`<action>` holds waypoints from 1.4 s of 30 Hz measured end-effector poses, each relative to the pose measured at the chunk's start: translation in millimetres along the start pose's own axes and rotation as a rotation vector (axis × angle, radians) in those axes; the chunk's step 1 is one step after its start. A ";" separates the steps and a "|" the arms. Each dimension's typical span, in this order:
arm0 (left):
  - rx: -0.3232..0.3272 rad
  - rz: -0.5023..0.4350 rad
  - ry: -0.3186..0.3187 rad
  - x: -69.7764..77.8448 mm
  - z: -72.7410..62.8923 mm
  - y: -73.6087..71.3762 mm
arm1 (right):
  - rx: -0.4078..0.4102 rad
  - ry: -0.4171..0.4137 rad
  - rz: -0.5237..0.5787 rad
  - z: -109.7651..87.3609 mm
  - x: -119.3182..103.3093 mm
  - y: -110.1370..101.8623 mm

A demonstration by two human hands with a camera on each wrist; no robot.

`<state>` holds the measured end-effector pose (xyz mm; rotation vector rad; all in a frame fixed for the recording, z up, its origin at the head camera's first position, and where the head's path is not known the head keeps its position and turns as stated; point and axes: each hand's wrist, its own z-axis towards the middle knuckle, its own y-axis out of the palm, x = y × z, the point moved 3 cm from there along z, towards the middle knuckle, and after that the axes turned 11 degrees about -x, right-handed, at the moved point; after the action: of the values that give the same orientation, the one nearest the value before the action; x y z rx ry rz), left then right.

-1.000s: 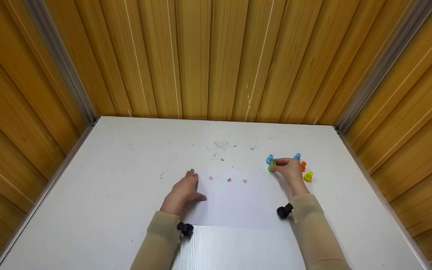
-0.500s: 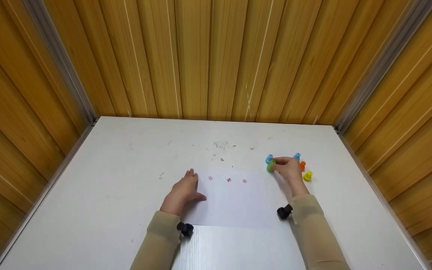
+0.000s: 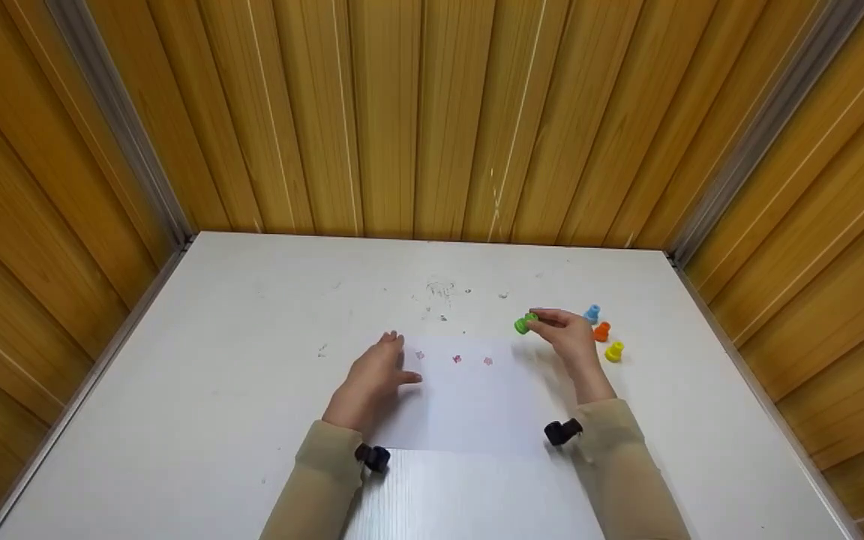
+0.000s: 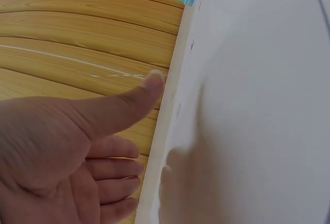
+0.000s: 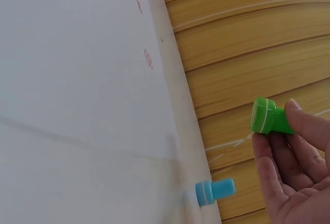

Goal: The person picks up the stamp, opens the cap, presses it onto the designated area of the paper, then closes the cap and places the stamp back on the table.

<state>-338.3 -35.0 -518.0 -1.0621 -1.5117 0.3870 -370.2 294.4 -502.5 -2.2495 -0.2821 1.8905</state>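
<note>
Right hand (image 3: 568,335) pinches the green stamp (image 3: 525,323) in its fingertips, lifted above the table (image 3: 214,360) just off the paper's (image 3: 469,405) far right corner; left hand (image 3: 372,379) lies flat, fingers relaxed, pinning the paper's left edge — best bring the stamp down square

Orange stamp (image 3: 602,331) and yellow stamp (image 3: 613,351) stand near wooden walls (image 3: 432,112).

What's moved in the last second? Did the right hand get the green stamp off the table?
Yes. The right hand has lifted the green stamp away from the cluster and carried it left, toward the paper. The left hand slid slightly forward on the paper's edge. The blue stamp, orange stamp and yellow stamp stayed put.
</note>
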 end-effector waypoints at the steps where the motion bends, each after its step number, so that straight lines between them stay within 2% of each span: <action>1: 0.007 -0.039 0.018 3.1 0.2 0.9 | -0.008 -0.013 0.027 -2.3 -2.2 4.3; 5: 0.046 -0.208 0.115 16.9 1.3 6.8 | -0.055 -0.084 0.121 -12.8 -10.8 23.3; 11: 0.142 -0.477 0.289 37.2 -1.6 16.0 | -0.130 -0.191 0.231 -27.8 -18.3 54.0; 15: 0.150 -0.689 0.369 44.5 -0.5 22.3 | -0.188 -0.233 0.315 -36.1 -18.6 74.9; 18: 0.154 -0.784 0.409 46.8 0.8 24.9 | -0.229 -0.258 0.341 -40.4 -17.5 88.1; 24: 0.183 -0.845 0.425 46.8 -1.7 23.3 | -0.260 -0.305 0.348 -43.6 -14.5 101.6; 32: 0.175 -0.840 0.439 45.5 -2.2 22.8 | -0.235 -0.348 0.294 -45.8 -15.9 101.7; 37: 0.192 -0.798 0.459 45.6 -3.3 21.5 | -0.220 -0.313 0.284 -44.9 -14.2 102.5; 42: 0.199 -0.778 0.462 44.5 -3.3 19.9 | -0.250 -0.175 0.494 -42.3 -8.4 104.0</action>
<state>-322.8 9.4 -504.9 -0.3135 -1.3083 -0.2407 -327.5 191.0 -515.0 -2.4910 0.0239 2.4233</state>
